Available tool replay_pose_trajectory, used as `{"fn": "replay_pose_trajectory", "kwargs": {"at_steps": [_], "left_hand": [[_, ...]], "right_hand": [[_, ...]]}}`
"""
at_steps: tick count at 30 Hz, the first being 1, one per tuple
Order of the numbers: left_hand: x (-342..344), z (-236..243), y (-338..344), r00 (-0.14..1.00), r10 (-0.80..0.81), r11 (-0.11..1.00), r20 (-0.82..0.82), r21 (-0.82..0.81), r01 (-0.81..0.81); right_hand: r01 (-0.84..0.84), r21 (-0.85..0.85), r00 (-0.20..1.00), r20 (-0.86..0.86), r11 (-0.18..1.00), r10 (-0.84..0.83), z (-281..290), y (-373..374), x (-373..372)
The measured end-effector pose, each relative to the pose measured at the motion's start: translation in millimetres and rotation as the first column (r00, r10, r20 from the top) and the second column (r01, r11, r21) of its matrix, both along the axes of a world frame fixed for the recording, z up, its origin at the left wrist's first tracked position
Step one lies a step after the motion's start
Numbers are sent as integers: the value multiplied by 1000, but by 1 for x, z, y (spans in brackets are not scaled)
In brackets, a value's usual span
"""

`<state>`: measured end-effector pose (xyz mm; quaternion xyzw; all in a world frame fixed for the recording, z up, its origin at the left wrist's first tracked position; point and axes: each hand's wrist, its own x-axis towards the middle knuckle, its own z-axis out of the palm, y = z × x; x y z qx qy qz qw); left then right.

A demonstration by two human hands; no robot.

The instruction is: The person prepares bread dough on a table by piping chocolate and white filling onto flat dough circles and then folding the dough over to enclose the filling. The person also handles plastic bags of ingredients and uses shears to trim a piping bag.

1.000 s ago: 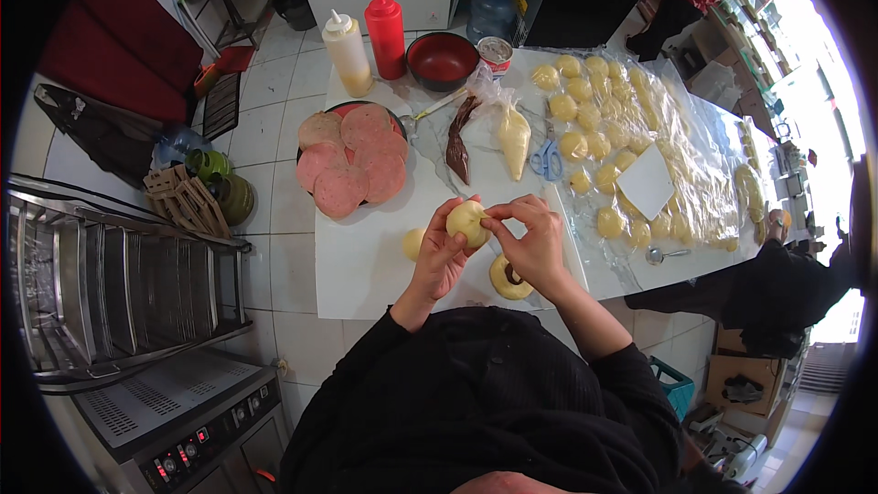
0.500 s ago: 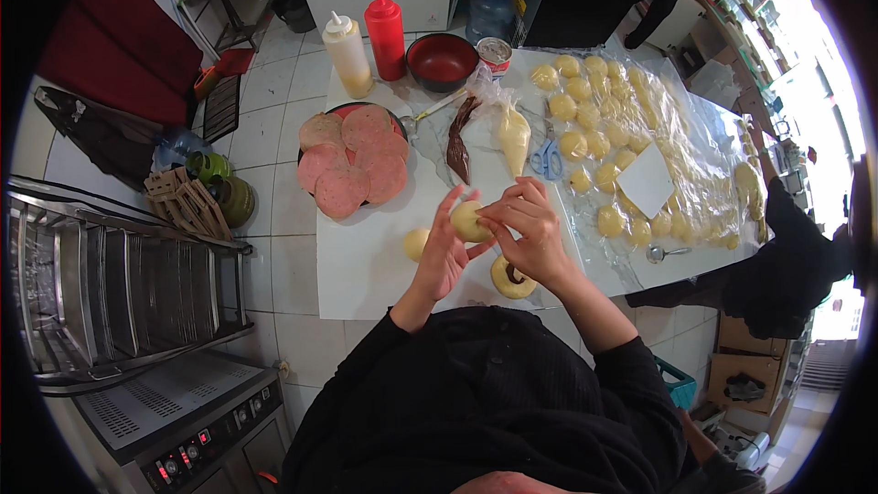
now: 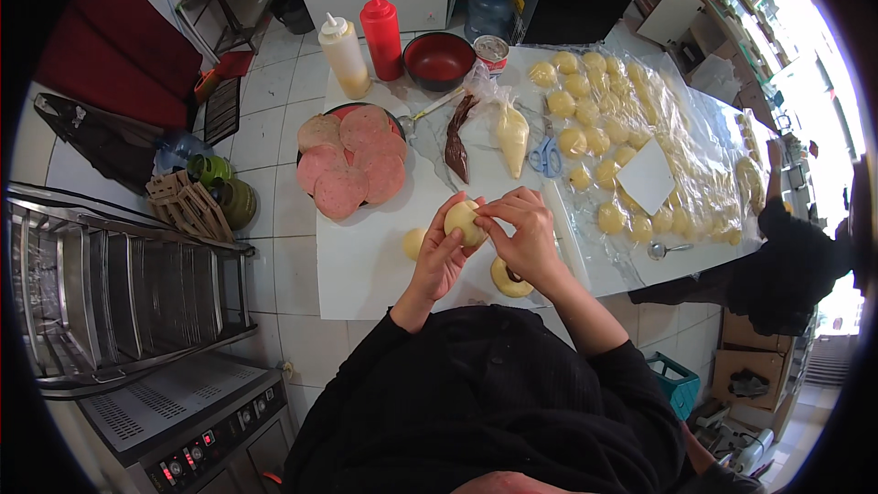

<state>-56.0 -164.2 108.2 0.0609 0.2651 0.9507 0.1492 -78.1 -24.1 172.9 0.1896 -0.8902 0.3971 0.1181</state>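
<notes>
A pale yellow dough ball is held above the white board at the table's near edge. My left hand cups it with the fingers wrapped round its side. My right hand pinches the ball's right edge between thumb and fingertips. On the board, a second dough ball lies left of my left hand, partly covered by it. Under my right wrist rests a flattened dough round with dark brown filling on it. Beyond my hands lie a piping bag of brown filling and one of cream-coloured filling.
A plate of pink meat slices stands left, with a white squeeze bottle, a red squeeze bottle and a bowl behind. Blue scissors lie beside many plastic-covered dough balls. Another person is at the right end.
My left fingers, spread before, have closed round the dough ball. The ball has tilted slightly, and my right hand still pinches its edge. The person at the far right back has gone from view.
</notes>
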Motion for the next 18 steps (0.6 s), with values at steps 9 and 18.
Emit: {"fn": "replay_pose_trajectory", "kwargs": {"at_steps": [9,18], "left_hand": [[-1,-8,-3,998,13,1000,62,16,-14],[2,-5,-1,997,5,980,72,-199,10]], "right_hand": [[-128,79,973,-183,989,141,3,1,-2],[-109,180,965,-217,978,147,-7,9,-6]]}}
